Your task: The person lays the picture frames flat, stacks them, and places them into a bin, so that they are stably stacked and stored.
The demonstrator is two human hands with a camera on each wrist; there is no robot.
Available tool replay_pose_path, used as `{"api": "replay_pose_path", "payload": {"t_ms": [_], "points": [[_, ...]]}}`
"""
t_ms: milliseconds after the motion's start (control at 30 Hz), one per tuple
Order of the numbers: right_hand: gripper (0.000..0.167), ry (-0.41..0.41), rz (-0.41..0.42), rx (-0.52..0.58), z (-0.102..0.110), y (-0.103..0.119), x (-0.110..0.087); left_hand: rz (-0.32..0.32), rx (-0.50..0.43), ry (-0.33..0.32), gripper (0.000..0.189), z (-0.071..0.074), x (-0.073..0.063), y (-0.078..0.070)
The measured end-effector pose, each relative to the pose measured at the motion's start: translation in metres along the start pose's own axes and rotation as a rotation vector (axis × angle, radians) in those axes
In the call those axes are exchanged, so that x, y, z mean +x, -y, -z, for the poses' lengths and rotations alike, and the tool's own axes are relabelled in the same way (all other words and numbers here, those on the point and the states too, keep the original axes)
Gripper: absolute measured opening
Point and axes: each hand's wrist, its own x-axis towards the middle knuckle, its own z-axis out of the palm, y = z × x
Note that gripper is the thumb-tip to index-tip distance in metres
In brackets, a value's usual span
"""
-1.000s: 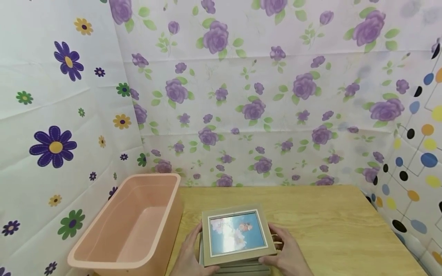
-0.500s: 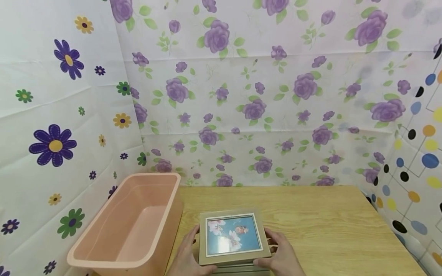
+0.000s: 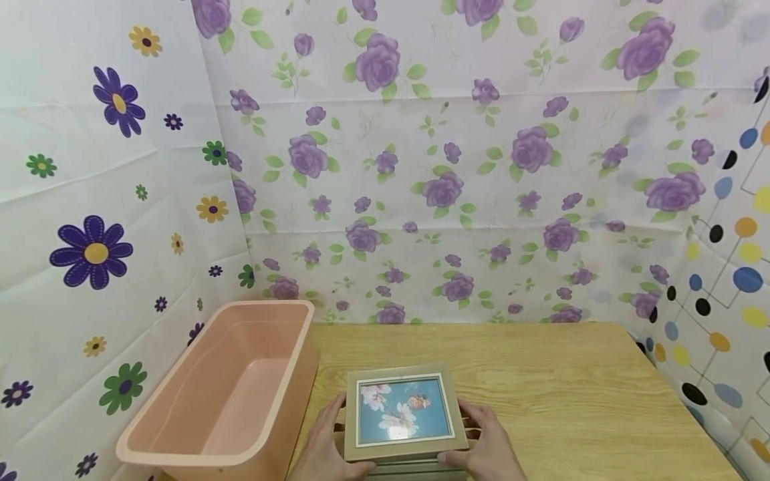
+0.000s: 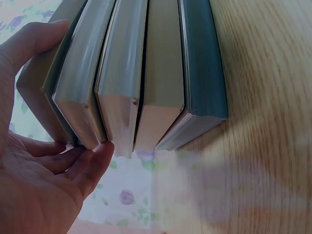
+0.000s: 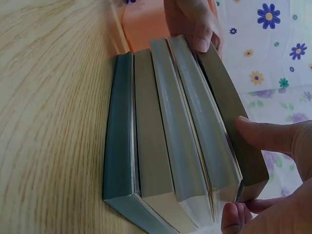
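A picture frame (image 3: pixel 454 427) with a beige border and blue flower picture lies face up on top of a stack. My left hand (image 3: pixel 321 446) grips its left side, thumb along the near edge, fingers at the side. Opposite, my right hand (image 3: pixel 488 446) grips its right side the same way. Under it, several thick frame-like pieces (image 4: pixel 163 58) show only their edges, grey, beige and, at the bottom, a teal one (image 4: pixel 207 63) on the table. In the right wrist view the top picture frame (image 5: pixel 229 97) sits close against the piece below.
A deep pink plastic tub (image 3: pixel 301 374) stands left of the stack, with nothing seen inside. The wooden table (image 3: pixel 571 401) extends to the right and back, up to flowered cloth walls (image 3: pixel 409 280).
The top picture frame has shifted slightly left and down and straightened over the stack, both hands moving with it. The glare on its picture has moved.
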Motion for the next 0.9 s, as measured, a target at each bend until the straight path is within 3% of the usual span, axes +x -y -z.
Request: {"api": "replay_pose_path", "payload": {"t_ms": [367,600,800,900], "points": [[0.101,-0.008,0.0,0.005,-0.002,-0.004,-0.001,0.015,0.001,0.016,0.128,-0.002,-0.001,0.002],[0.101,0.02,-0.041,0.018,-0.002,-0.005,-0.004,0.037,-0.019,0.02,0.124,-0.003,-0.003,0.005],[0.086,0.035,-0.053,0.08,0.001,-0.009,-0.006,0.003,-0.016,0.006,0.12,-0.002,-0.006,0.007],[0.079,0.036,-0.098,0.134,0.004,-0.015,-0.007,-0.02,-0.051,-0.027,0.112,-0.001,-0.01,0.008]]}}
